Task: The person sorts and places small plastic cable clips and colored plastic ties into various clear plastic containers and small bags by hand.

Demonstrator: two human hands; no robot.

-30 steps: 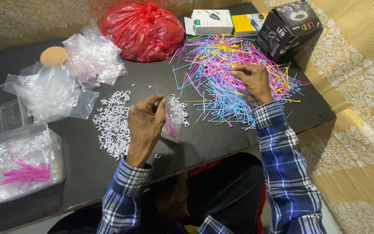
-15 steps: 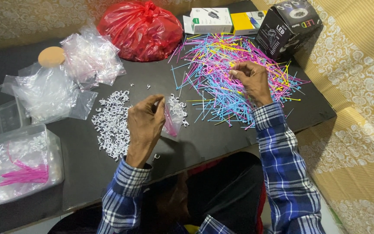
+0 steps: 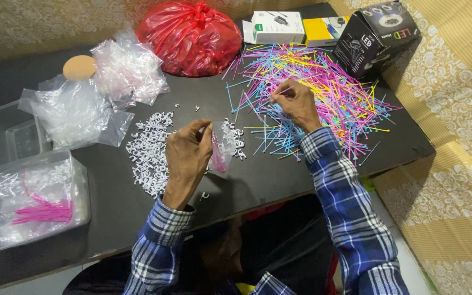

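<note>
Head view: left hand (image 3: 187,158) pinching a small clear bag (image 3: 222,150) open near the counter (image 3: 258,180) front edge, beside white clips (image 3: 148,153), keeping its mouth ready. Right hand (image 3: 297,104) gripping a pink stick (image 3: 281,94) over the coloured sticks (image 3: 323,87) spreading toward the far right corner, lying within easy reach.

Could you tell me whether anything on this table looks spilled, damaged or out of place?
Nothing looks damaged. The coloured sticks and white clips lie in loose heaps on the table, a few clips strayed. The left hand holds a small clear bag; the right hand pinches a stick.
</note>
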